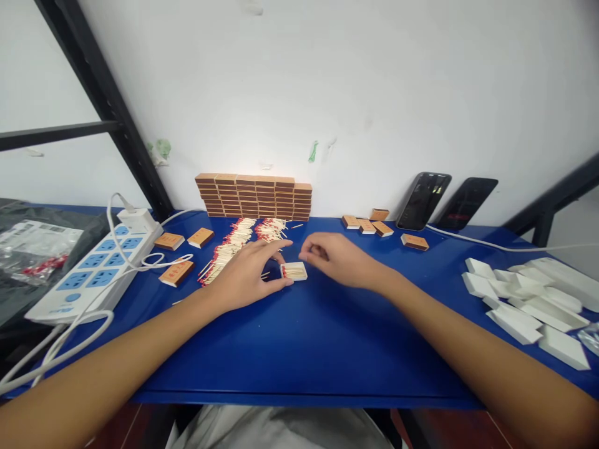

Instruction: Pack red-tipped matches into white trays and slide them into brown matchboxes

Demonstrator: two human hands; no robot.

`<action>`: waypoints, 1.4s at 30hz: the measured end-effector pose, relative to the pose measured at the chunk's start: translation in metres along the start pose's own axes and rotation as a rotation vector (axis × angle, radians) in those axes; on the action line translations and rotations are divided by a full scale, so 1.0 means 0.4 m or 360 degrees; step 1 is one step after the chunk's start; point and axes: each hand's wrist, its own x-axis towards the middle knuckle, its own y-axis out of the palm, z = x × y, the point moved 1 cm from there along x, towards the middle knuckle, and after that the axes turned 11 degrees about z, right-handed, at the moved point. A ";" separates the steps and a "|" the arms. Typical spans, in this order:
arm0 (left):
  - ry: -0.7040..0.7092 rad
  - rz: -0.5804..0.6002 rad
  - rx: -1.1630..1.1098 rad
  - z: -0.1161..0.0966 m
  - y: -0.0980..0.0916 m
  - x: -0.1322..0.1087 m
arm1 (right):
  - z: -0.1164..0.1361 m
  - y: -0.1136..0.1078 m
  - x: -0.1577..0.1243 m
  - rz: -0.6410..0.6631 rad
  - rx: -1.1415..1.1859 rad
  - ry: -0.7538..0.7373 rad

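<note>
A small white matchbox tray (299, 275) lies on the blue table with several red-headed matches (292, 272) in it. My left hand (250, 274) is at its left end, thumb along the near corner and fingers around the far side, gripping the tray. Its index finger sticks out above. My right hand (337, 259) hovers just right of the tray, fingers curled into a pinch; whatever they hold, if anything, is hidden. Two rows of loose matches (238, 234) lie behind and beside my left hand, partly covered by it.
A stack of matchboxes (255, 198) stands against the wall. Loose matchboxes (174, 272) lie left; more (415, 242) lie right. A power strip (93, 268) with white cables is at left. Two phones (423, 201) lean on the wall. White empty trays (528, 299) are piled right.
</note>
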 end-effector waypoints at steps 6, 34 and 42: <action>0.0002 0.0021 -0.0016 0.003 0.001 -0.001 | -0.137 -0.035 0.005 -0.0031 0.0000 0.0142; -0.0041 0.0053 -0.0022 -0.003 -0.003 -0.003 | -0.194 -0.011 0.183 -0.0019 -0.0304 0.0049; -0.0030 0.0070 -0.0021 0.003 0.000 0.000 | -0.176 -0.007 0.167 0.0088 -0.0394 -0.0165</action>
